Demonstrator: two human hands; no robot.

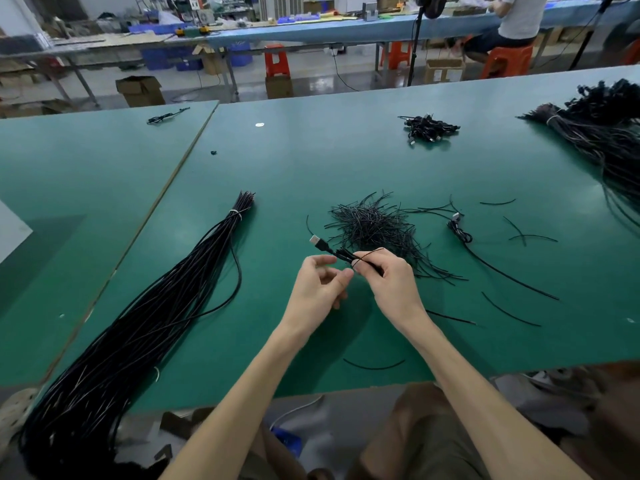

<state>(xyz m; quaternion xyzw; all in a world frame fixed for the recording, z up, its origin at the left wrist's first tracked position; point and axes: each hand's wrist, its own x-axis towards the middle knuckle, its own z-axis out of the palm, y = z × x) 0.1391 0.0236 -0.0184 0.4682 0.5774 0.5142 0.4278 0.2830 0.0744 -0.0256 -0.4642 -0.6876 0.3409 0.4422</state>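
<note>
The cable point(341, 254), folded into a short black bundle, was held just above the table point(311, 161), near its front edge and right before the pile of ties point(374, 226). Its plug point(315, 240) stuck out to the upper left, clear of both hands. A thin tie point(370, 252) arched over the bundle and over the right knuckles.

The right hand point(389, 282) gripped the bundle, fingers curled round it and thumb closing from below. The left hand point(320, 289) sat just beside it, fingers bent inward, thumb tip up against the right fingertips. Whether it pinched the tie's end could not be made out.

Loose ties lay scattered right of the pile and near the front edge. A second cable point(459, 230) lay coiled to the right of the pile, its tail trailing toward the front. To the left, a long bundle of black wires point(156, 306) ran from mid-table off the front edge, bound near its far end by a white band point(235, 212). Farther back lay a small heap of cables point(429, 128), and at the far right a big mass of wires point(606, 133). One more cable lay on the neighbouring table point(166, 116).
</note>
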